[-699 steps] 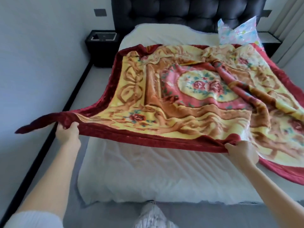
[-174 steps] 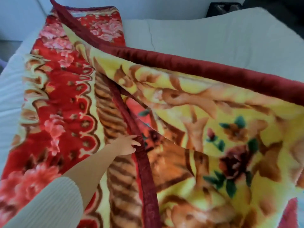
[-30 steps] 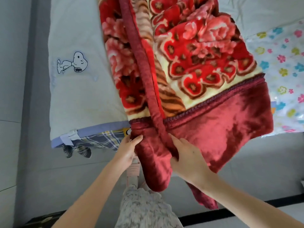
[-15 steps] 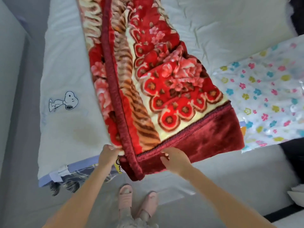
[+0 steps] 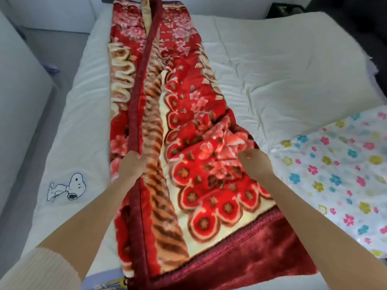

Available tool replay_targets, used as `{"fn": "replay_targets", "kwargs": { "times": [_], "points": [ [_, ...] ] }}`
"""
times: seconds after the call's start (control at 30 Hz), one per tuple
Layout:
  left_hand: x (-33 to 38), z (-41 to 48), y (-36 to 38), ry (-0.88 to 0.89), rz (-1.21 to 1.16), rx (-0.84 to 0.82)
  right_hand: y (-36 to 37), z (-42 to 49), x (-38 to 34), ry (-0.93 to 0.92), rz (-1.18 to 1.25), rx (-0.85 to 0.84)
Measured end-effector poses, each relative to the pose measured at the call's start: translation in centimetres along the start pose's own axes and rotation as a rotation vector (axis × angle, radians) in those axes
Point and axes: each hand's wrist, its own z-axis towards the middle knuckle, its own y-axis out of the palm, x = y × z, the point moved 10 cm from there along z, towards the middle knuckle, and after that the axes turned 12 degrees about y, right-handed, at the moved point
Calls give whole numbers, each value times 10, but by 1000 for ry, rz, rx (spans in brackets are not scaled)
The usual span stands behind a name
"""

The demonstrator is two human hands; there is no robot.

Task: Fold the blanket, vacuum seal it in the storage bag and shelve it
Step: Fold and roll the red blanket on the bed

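At the near edge a cream ribbed sleeve point(image 5: 35, 271) is running out of the frame at the lower left, and the near end of the blanket point(image 5: 188, 164) is hanging over the foot of the bed point(image 5: 282, 65), so its corner is being cut off at the bottom. The blanket, red and cream with a dark maroon border, is lying on the white bedding as a long folded strip running from near to far, left of the bed's middle. The left hand point(image 5: 130, 166) is gripping the raised maroon edge along the strip's left side; its fingers are curling over the fold and are mostly hidden behind it. The right hand point(image 5: 254, 162) is resting at the strip's right edge, where the plush is bunching; its fingers are bending downward, but whether they are pinching fabric or only touching it cannot be told, since the fingertips are turned away. Just right of that hand a clear storage bag point(image 5: 335, 174) printed with coloured flowers is lying flat on the bed, running off the right edge. On the left, a cartoon dog point(image 5: 71, 187) is showing on the bedding. Farther off, the blanket's far end is being cut off by the top edge, and a dark object point(image 5: 287, 9) at the upper right is too blurred to identify.
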Motion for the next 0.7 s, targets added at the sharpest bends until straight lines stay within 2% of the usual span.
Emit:
{"fn": "replay_targets", "kwargs": {
  "times": [0.13, 0.3, 0.37, 0.5, 0.63, 0.7],
  "points": [
    [24, 65, 9, 15, 148, 111, -4, 102, -2, 48, -77, 30],
    [90, 139, 38, 384, 361, 235, 24, 227, -6, 79, -96, -3],
    [102, 176, 54, 443, 396, 250, 40, 268, -4, 109, -81, -20],
    [82, 254, 65, 280, 508, 229, 69, 331, -16, 129, -37, -19],
    [40, 314, 44, 113, 540, 275, 89, 383, -81, 25, -89, 27],
    [20, 347, 37, 72, 527, 274, 104, 417, -101, 53, -96, -1]
  ]
}}
